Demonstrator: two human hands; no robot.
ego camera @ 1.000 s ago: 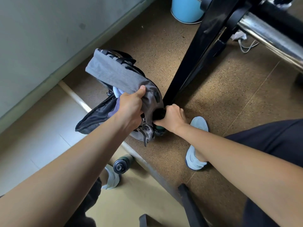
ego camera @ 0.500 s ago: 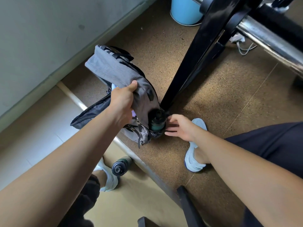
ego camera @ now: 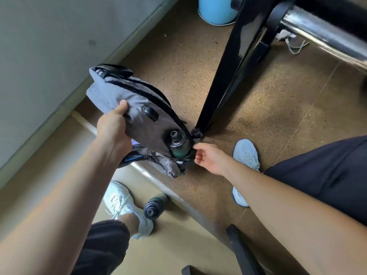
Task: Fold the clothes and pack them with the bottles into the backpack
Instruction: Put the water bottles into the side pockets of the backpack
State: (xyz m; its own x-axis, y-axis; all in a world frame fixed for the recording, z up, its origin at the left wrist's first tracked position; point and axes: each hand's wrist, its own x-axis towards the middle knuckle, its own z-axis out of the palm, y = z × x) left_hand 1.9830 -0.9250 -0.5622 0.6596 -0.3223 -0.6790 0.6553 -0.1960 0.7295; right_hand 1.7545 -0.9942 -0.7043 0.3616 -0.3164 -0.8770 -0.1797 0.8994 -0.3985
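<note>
Head: left grip (ego camera: 113, 132) clutches backpack (ego camera: 137, 104); right grip (ego camera: 210, 158) loose, now off pocketed bottle (ego camera: 178, 143).

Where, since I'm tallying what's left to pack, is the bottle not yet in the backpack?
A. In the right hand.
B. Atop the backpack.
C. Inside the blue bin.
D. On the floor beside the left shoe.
D: the loose bottle is on the floor right beside the left shoe, while the other bottle sits in a side pocket of the backpack.
</note>
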